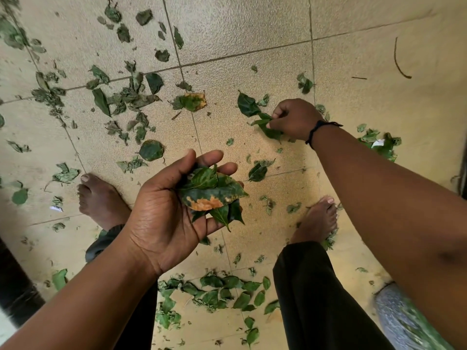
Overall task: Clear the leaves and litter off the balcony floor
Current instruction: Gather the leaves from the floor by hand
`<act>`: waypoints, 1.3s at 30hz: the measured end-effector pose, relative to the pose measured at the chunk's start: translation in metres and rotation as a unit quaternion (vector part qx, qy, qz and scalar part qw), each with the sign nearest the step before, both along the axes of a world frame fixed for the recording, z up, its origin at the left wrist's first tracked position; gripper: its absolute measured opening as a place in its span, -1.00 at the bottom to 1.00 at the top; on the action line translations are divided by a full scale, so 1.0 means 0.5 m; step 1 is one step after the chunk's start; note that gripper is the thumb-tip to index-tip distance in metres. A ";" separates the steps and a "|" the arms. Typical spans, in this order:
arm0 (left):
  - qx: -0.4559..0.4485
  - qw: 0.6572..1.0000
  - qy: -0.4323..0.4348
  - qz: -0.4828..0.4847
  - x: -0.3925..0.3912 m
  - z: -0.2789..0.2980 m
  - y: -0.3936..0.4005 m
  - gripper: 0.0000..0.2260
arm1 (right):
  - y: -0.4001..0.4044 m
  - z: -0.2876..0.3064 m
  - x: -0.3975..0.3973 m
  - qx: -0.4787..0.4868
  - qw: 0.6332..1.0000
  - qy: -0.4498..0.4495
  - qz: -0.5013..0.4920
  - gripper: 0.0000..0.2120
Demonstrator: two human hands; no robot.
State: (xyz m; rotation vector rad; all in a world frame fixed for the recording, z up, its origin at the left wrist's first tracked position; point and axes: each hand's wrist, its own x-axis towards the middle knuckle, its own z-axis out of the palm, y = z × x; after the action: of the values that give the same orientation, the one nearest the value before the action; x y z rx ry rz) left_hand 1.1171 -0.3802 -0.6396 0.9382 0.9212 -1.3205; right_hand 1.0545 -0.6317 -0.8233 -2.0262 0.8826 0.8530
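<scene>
My left hand [171,210] is held palm up above the floor, fingers curled around a small bunch of green leaves [214,195], one with an orange patch. My right hand [295,118] reaches down to the tiled floor [252,29] and pinches a green leaf [267,127] lying there; a dark band circles its wrist. Another large green leaf [247,104] lies just left of that hand. Many green and withered leaves are scattered over the beige tiles, thickest at the left [126,97] and near the bottom centre [222,291].
My bare feet stand on the tiles, left foot [101,200] and right foot [318,218]. A thin curved twig [399,61] lies at the upper right. A scrap of white litter [377,142] sits among leaves at the right. A blurred patterned object [404,322] shows at the lower right.
</scene>
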 end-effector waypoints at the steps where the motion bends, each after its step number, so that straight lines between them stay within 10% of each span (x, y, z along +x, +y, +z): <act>1: 0.000 1.000 0.002 0.000 0.002 0.001 0.001 -0.72 | 0.000 0.011 0.009 0.035 0.999 -0.008 -0.026 -0.89; 17: -0.012 1.000 0.002 0.015 0.037 -0.001 0.039 -0.72 | 0.132 -0.063 0.117 -0.121 0.964 0.057 0.228 -0.68; 33: -0.005 1.000 -0.006 0.006 0.034 -0.008 0.046 -0.72 | 0.085 -0.079 0.058 -0.078 0.981 0.067 0.162 -0.68; 39: -0.007 1.000 -0.011 0.000 0.022 -0.007 0.034 -0.72 | 0.118 -0.020 0.008 0.040 0.999 -0.035 -0.012 -0.76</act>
State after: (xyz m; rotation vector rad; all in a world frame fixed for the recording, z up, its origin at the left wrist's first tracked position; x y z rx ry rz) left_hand 1.1283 -0.3630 -0.6428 0.9410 0.8934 -1.3130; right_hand 1.0587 -0.5729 -0.8332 -1.9599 0.8202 0.7862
